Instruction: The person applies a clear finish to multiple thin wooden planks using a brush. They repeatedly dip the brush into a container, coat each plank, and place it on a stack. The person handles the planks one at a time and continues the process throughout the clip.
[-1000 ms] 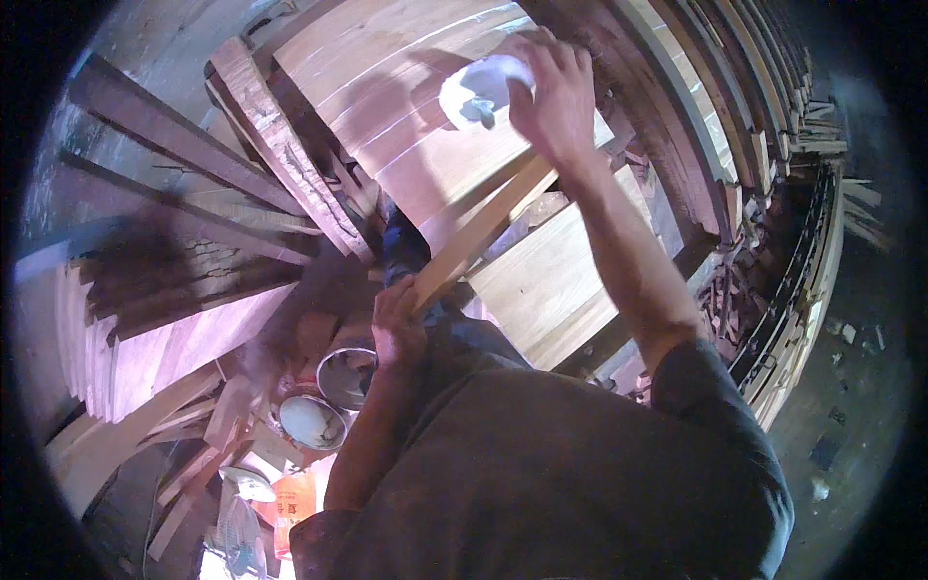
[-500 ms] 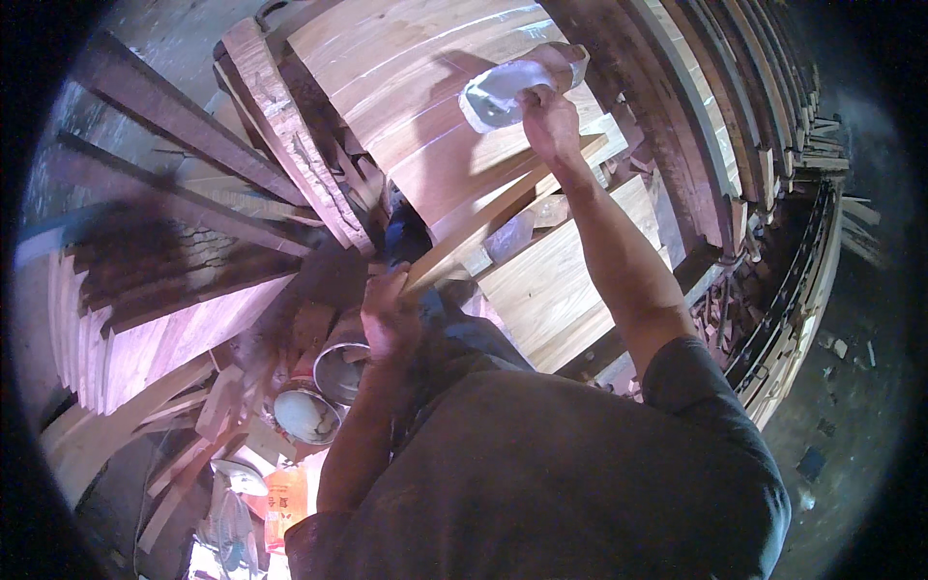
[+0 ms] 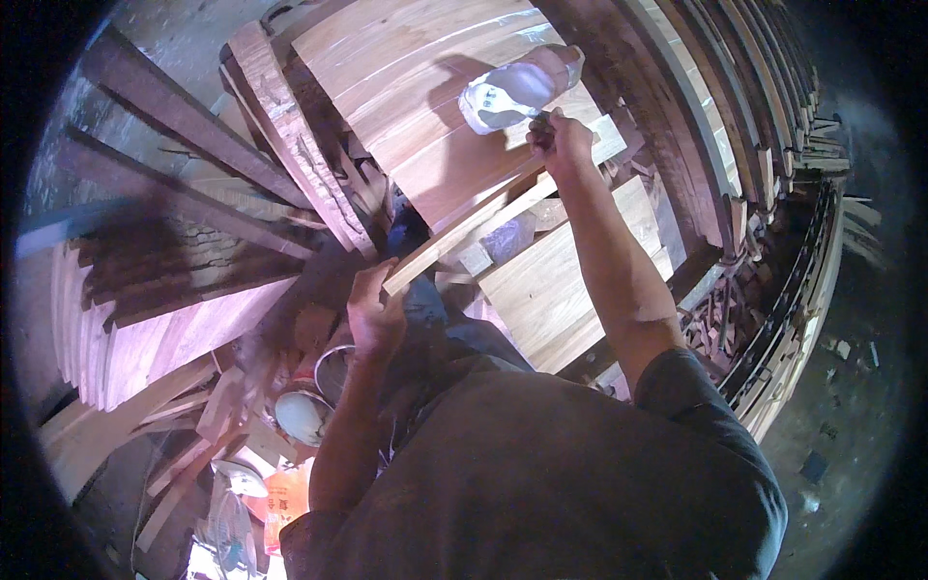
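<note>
My left hand (image 3: 375, 307) is closed around the near end of a long, narrow wooden strip (image 3: 464, 230). The strip slants up to the right, across the near edge of a panel of pale boards (image 3: 416, 82). Fingers pinched, my right hand (image 3: 565, 140) grips the thin handle of a flat, white-coated spreader (image 3: 503, 100). The spreader's wide end lies over the mouth of a cut-open plastic container (image 3: 559, 66) with white paste inside, which rests on the panel. My right forearm passes above the strip's far end.
A second pale panel (image 3: 580, 280) lies nearer me. Rough planks (image 3: 290, 135) and stacked boards (image 3: 193, 329) stand at left, beside a bucket (image 3: 335, 372) and a round white-topped pot (image 3: 302, 418). Long timbers (image 3: 677, 116) line the right side.
My right hand has drawn back slightly toward me, and the spreader now shows above the container. My left hand has shifted a little left with the strip, whose face has turned.
</note>
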The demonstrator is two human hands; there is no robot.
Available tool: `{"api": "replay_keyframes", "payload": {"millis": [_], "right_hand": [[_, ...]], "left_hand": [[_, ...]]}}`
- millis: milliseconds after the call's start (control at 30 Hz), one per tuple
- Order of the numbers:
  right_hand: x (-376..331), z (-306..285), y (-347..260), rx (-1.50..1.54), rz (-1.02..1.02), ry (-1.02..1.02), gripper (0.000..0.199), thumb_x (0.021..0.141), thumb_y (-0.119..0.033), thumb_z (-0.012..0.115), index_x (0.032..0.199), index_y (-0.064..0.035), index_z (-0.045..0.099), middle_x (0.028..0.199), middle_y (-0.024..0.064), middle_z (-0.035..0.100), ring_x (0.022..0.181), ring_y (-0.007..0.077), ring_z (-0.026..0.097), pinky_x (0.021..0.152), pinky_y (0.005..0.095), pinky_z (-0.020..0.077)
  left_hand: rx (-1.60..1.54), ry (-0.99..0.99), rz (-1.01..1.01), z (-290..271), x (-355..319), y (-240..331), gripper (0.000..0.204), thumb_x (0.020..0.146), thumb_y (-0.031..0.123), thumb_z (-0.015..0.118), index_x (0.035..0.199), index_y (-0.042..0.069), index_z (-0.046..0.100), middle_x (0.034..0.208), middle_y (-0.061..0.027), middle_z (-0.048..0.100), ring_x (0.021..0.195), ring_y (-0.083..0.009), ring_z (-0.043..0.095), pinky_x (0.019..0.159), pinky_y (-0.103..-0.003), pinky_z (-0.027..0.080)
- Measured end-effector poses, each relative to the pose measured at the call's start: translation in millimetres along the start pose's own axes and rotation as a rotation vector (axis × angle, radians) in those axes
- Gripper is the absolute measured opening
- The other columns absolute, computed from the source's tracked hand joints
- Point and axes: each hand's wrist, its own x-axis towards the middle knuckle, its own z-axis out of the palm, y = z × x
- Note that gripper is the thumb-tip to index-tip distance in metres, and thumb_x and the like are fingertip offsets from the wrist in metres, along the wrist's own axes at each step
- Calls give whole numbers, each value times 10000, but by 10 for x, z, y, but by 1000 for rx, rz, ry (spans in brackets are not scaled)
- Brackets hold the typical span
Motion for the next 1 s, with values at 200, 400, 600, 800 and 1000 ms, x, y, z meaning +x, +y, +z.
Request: {"api": "replay_keyframes", "payload": {"millis": [200, 400, 600, 800, 1000], "right_hand": [[-5, -67, 8, -24, 22, -25, 260, 1028, -234, 462, 1018, 13, 541, 789, 141, 616, 579, 243, 582, 450, 333, 388], [-355, -200, -204, 33, 25, -241, 252, 1021, -241, 466, 988, -8, 558, 787, 93, 595, 577, 205, 524, 516, 323, 419], [-902, -530, -218, 182, -85, -423, 190, 926, -166, 531, 962, 17, 569, 794, 111, 571, 635, 212, 553, 511, 290, 425], [-1624, -352, -133, 10, -74, -335, 195, 915, -164, 500, 979, -5, 591, 761, 91, 580, 597, 195, 561, 502, 294, 427], [-2041, -129, -149, -282, -336, -362, 183, 877, -132, 476, 835, -9, 604, 630, 47, 539, 508, 115, 471, 465, 250, 363]], "left_hand": [[64, 22, 67, -27, 24, 19, 350, 772, -32, 704, 1116, 3, 652, 1052, -168, 658, 967, -321, 654, 874, -377, 516], [22, 32, 55, -105, 124, 261, 347, 785, -47, 711, 1122, 13, 651, 1059, -168, 651, 978, -310, 661, 860, -371, 516], [53, 77, 150, -141, 215, 341, 350, 761, -62, 735, 1095, -10, 643, 1036, -169, 665, 948, -312, 662, 828, -364, 521], [26, 114, 182, -164, 211, 533, 375, 746, -64, 758, 1099, -4, 648, 1025, -158, 656, 913, -275, 670, 751, -342, 547], [12, 107, 231, -156, 168, 652, 366, 766, -76, 749, 1111, -6, 648, 1060, -157, 645, 878, -226, 688, 684, -294, 569]]}}
